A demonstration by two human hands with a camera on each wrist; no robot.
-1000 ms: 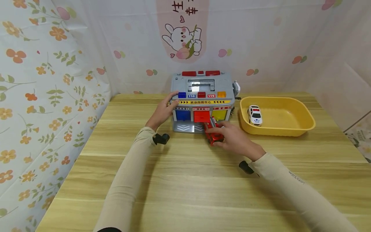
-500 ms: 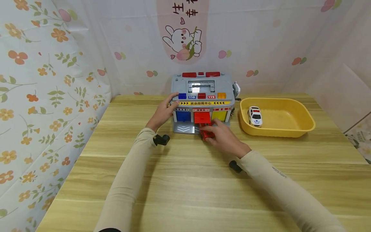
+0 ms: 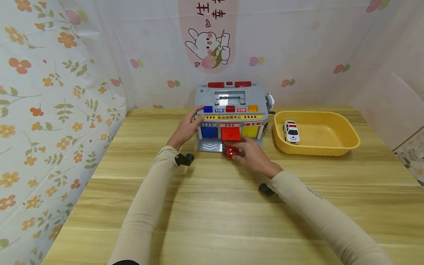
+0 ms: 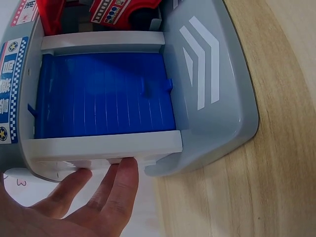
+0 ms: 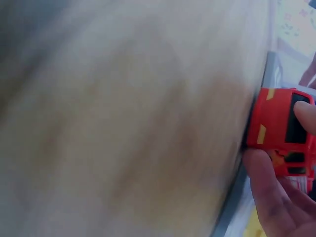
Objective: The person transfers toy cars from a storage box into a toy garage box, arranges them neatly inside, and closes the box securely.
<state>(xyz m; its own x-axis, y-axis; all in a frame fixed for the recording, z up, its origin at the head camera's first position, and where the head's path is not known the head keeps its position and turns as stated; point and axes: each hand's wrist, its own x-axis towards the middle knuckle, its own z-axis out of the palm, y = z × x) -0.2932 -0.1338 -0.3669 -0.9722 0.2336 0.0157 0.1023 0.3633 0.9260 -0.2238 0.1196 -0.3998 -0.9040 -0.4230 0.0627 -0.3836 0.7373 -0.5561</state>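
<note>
A grey toy rescue-station garage [image 3: 212, 96] stands at the back of the table. Its middle red door [image 3: 230, 133] is swung up, while the blue door [image 4: 106, 96] and the yellow door [image 3: 250, 131] are down. My right hand [image 3: 254, 156] grips a red toy fire truck [image 3: 232, 151], whose rear part is under the raised door and whose front faces me. In the right wrist view, a finger lies on the windshield of the truck [image 5: 274, 118] and another along its side. My left hand [image 3: 184, 129] presses its fairly straight fingers against the garage's left side wall [image 4: 106, 145].
To the right of the garage is a yellow tray [image 3: 318, 150] with a white toy police car [image 3: 292, 131] in it. A patterned cloth [image 3: 149, 44] hangs behind and along the left. Bare wooden tabletop [image 3: 212, 221] lies in front.
My right hand has moved left and away from me with the fire truck, turning it straight and pushing it further under the red door. The left hand keeps its place on the garage.
</note>
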